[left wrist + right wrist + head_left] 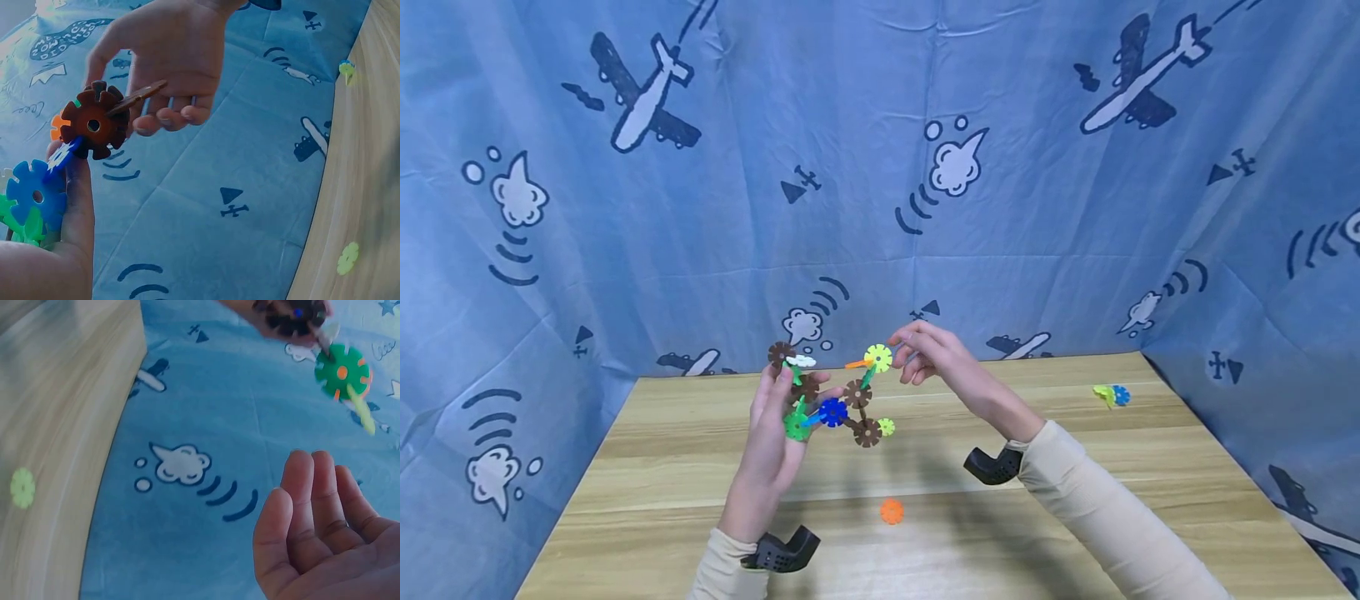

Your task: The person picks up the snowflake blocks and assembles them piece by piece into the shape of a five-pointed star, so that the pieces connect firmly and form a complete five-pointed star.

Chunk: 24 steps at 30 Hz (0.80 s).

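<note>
My left hand (pixel 775 425) holds a linked chain of notched plastic discs up over the table, thumb in front and fingers behind. The chain carries a blue disc (pixel 832 412), a green disc (pixel 797 425) and several brown discs (pixel 867 432). A yellow disc (pixel 878 357) tops its right end, beside an orange disc (pixel 855 364) seen edge-on. Close to that yellow disc is my right hand (pixel 936 354), its fingers loosely bent and nothing in them. In the right wrist view, the chain's green disc (pixel 341 371) is beyond the fingertips, apart from them.
On the wooden table (pixel 647 475) lies a loose orange disc (pixel 892 511) toward the front. A yellow-green disc (pixel 348 258) lies flat farther back. A yellow and blue pair of discs (pixel 1112 395) sits at the right. Blue printed cloth (pixel 865 208) hangs around the table.
</note>
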Each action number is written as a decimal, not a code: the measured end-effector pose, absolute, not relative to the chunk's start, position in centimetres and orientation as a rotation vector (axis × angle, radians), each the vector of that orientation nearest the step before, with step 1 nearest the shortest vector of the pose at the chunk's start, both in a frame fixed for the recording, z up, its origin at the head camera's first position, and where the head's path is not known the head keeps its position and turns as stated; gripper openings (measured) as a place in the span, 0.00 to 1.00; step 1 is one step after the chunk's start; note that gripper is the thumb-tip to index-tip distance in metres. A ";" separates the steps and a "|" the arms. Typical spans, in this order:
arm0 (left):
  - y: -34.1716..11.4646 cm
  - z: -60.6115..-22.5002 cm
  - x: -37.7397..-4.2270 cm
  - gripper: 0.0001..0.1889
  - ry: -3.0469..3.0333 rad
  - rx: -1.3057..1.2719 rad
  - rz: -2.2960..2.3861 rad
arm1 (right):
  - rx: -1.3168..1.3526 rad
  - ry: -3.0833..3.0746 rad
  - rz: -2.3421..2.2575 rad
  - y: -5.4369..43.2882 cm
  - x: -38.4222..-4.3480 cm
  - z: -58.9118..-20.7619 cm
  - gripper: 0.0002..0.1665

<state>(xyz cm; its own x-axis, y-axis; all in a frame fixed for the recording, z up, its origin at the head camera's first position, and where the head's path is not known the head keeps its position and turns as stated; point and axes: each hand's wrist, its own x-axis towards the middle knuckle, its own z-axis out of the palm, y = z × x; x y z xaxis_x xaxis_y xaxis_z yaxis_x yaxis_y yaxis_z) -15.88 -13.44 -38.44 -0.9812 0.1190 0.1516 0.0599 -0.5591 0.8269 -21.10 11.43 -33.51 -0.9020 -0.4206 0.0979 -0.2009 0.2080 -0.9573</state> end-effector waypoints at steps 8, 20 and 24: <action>-14.7 -37.7 -15.4 0.13 1.561 0.342 2.786 | -0.540 2.535 -1.649 11.1 -22.8 -34.9 0.16; -17.1 -36.8 -14.9 0.14 1.627 0.368 2.892 | -0.595 2.792 -0.928 9.0 -25.7 -38.2 0.16; -17.8 -36.8 -14.9 0.16 1.599 0.368 2.915 | -0.578 2.776 -0.615 8.5 -26.3 -40.0 0.21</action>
